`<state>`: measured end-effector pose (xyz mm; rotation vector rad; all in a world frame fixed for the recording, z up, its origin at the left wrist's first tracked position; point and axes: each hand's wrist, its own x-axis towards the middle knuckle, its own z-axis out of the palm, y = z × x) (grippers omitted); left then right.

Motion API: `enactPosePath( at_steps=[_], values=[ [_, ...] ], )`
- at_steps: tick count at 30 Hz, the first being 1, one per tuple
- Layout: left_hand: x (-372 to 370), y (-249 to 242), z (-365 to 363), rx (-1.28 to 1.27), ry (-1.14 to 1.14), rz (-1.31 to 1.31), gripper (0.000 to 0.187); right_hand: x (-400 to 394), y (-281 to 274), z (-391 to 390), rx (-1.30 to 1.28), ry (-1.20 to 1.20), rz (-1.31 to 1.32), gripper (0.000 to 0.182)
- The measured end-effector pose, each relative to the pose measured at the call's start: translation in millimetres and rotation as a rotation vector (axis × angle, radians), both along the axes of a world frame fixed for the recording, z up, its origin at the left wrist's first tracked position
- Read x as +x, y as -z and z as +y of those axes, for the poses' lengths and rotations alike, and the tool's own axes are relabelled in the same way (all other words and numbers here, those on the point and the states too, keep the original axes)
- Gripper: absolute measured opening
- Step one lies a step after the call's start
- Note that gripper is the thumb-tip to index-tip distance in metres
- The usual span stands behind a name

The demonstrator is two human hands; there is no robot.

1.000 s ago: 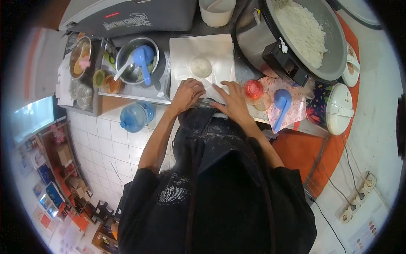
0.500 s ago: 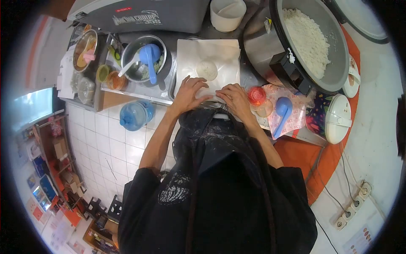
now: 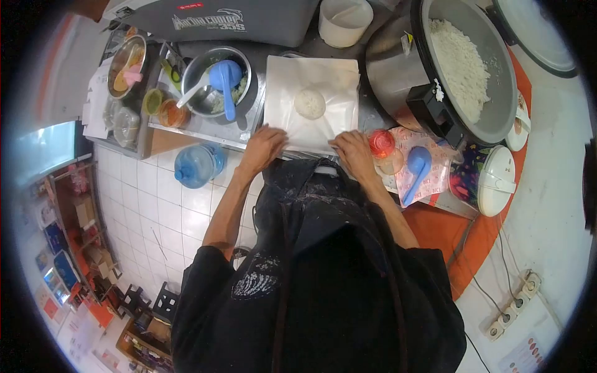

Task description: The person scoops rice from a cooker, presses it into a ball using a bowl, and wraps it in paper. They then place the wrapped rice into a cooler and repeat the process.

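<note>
A round mound of rice (image 3: 310,104) rests on the middle of a pale paper sheet (image 3: 339,76), which lies flat on the counter. My left hand (image 3: 267,145) is at the sheet's near left corner, fingers curled in at its edge. My right hand (image 3: 352,148) is at the near right corner, its fingertips together on the edge. Whether either hand pinches the paper is hard to see. Just right of my right hand is a red round item (image 3: 381,143).
A steel bowl (image 3: 244,56) with a blue scoop (image 3: 225,76) stands at left, near small sauce tubs (image 3: 171,114). An open rice cooker (image 3: 398,68) stands at right, a white container (image 3: 343,25) behind. A blue scoop (image 3: 418,163) lies on patterned paper.
My hands have moved apart, from close together near the rice to the sheet's two near corners. The sheet's near edge, covered before, now shows between them. The view has shifted slightly.
</note>
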<state>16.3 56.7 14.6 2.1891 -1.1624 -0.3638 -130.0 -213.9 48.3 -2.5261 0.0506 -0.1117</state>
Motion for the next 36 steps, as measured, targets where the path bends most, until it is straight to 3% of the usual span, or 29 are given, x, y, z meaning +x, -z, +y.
enactPosePath(
  at_steps=[3,6,7,8,9,11,14,17,20,23,25,26,28,30,32,36],
  values=[
    [-14.8,-20.4,19.6,0.028,0.024,0.019,0.016,-14.8,-8.7,0.0,-0.005,-0.084,0.078,0.016],
    [-24.6,-27.9,29.7,-0.117,-0.185,0.285,0.016,-15.8,-12.7,-0.9,0.196,-0.076,0.061,0.015],
    [-24.3,-29.0,25.7,-0.118,-0.187,0.287,0.016,-10.3,-10.1,-0.5,0.365,0.050,0.088,0.015],
    [-23.7,-29.1,18.7,-0.190,-0.369,0.390,0.017,-4.4,-7.2,0.3,0.535,0.177,0.117,0.016],
    [-20.0,-31.0,11.1,-0.263,-0.552,0.488,0.019,3.1,-2.7,0.6,0.535,0.172,0.119,0.016],
    [-6.1,-7.3,-3.6,-0.326,-0.616,0.480,0.023,21.5,8.8,-1.3,0.712,0.408,0.094,0.023],
    [15.7,16.6,-30.0,-0.426,-0.773,0.441,0.025,39.1,27.9,-14.9,0.683,0.489,0.176,0.027],
    [27.3,25.1,-43.9,-0.368,-0.825,0.350,0.025,38.8,55.1,-25.4,0.558,0.518,0.227,0.035],
    [36.8,15.4,-50.5,-0.250,-0.835,0.338,0.025,35.2,43.6,-24.7,0.475,0.594,0.382,0.042],
    [39.7,-0.1,-57.4,-0.137,-0.806,0.357,0.023,27.0,56.0,-23.1,0.462,0.620,0.304,0.045],
    [31.4,-9.3,-60.7,-0.362,-0.712,-0.203,0.024,24.4,56.2,-23.0,0.444,0.614,0.302,0.045],
    [24.5,-14.9,-60.6,-0.363,-0.708,-0.204,0.024,24.3,56.4,-23.5,0.427,0.609,0.296,0.045],
    [6.5,-23.8,-59.3,-0.242,-0.189,-0.345,0.035,23.5,58.3,-24.5,0.393,0.617,0.316,0.044],
    [-8.9,-25.0,-67.0,-0.175,-0.066,-0.267,0.041,24.4,57.9,-26.5,0.358,0.621,0.341,0.044],
    [-15.3,-13.0,-71.5,-0.030,0.099,-0.189,0.059,23.5,54.1,-28.2,0.497,0.606,0.383,0.046],
    [-17.0,1.7,-75.9,0.035,0.105,-0.222,0.059,27.3,45.4,-31.2,0.614,0.635,0.277,0.043]
  ],
)
